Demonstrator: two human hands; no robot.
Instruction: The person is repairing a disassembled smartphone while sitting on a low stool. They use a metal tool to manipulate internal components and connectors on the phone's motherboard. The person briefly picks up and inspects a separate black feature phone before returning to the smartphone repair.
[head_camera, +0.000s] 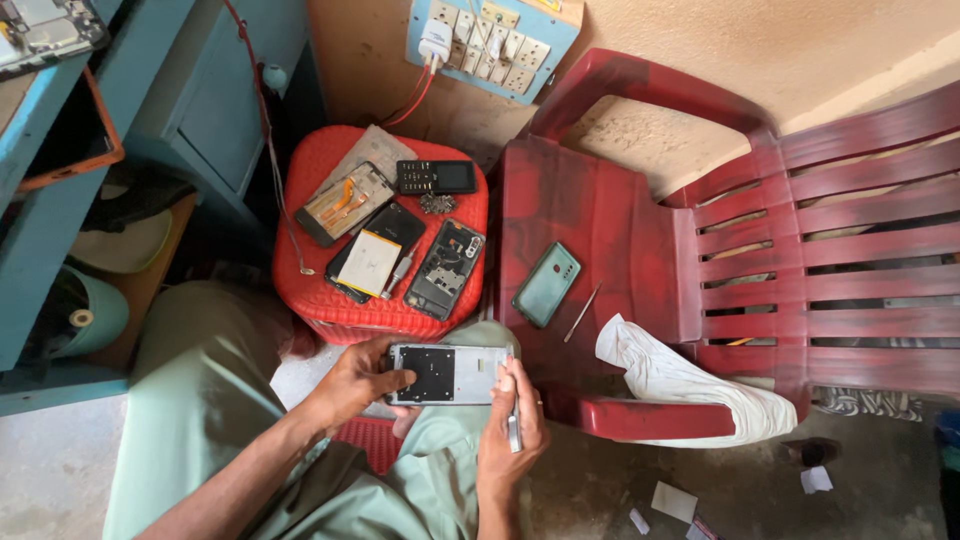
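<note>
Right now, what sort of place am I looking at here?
Probably a small phone repair spot. The left hand and right hand hold an opened phone, more dismantled phones lie on a red stool, and a socket board hangs on the wall.

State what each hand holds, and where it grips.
Left hand grips the opened phone by its left end. Right hand steadies the phone's right end and pinches a thin tool.

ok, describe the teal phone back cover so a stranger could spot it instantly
Find the dark red plastic chair right of the red stool. On its seat lies the teal phone back cover, tilted, beside a thin metal tool and a white cloth. It is the only teal phone part, apart from the stool's opened phones.
</note>
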